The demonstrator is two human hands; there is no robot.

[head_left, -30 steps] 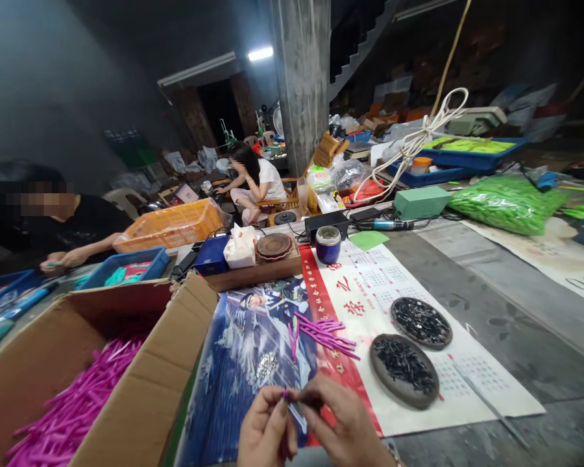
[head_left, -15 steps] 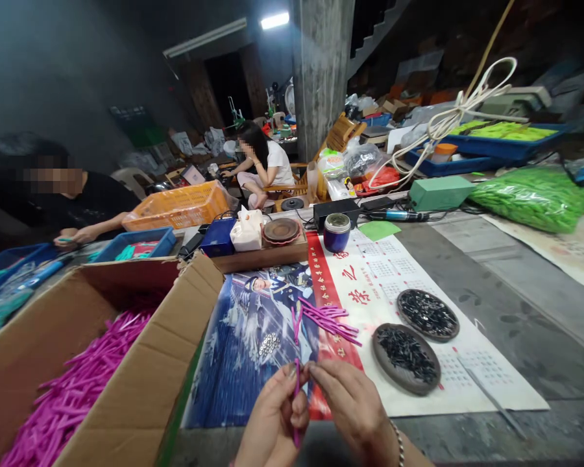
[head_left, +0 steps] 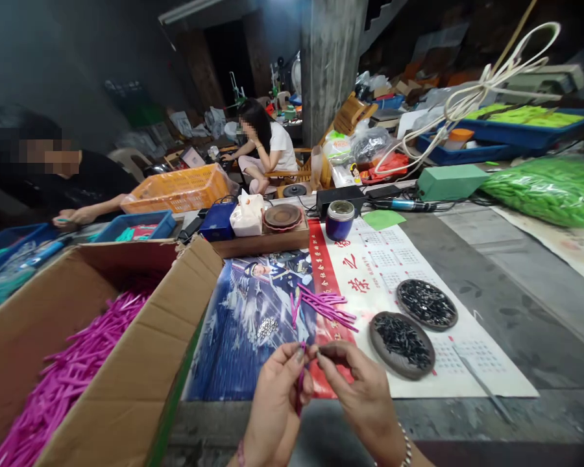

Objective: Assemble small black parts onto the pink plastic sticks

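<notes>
My left hand [head_left: 279, 389] is closed around a thin magenta strip [head_left: 300, 392], held upright between thumb and fingers. My right hand [head_left: 363, 389] is pinched beside the strip's upper part; whatever its fingertips hold is too small to make out. Just beyond both hands, several loose magenta strips [head_left: 327, 308] lie on a calendar poster [head_left: 253, 383]. Left of them is a small heap of shiny metal rings [head_left: 268, 328]. To the right stand two round dishes, the nearer with slim black pieces [head_left: 403, 342], the farther with glossy black pieces [head_left: 425, 302].
A cardboard box [head_left: 175, 337] of magenta strips stands at left. A grey rod [head_left: 484, 383] lies at right. A blue jar [head_left: 339, 224], tissue pack [head_left: 248, 215] and green case [head_left: 451, 183] are at the back. One person sits at left, another farther behind.
The right hand's fingers have gone from fairly straight to bent in a pinch by the strip. The camera view has tilted, so the table sits slightly higher in the picture.
</notes>
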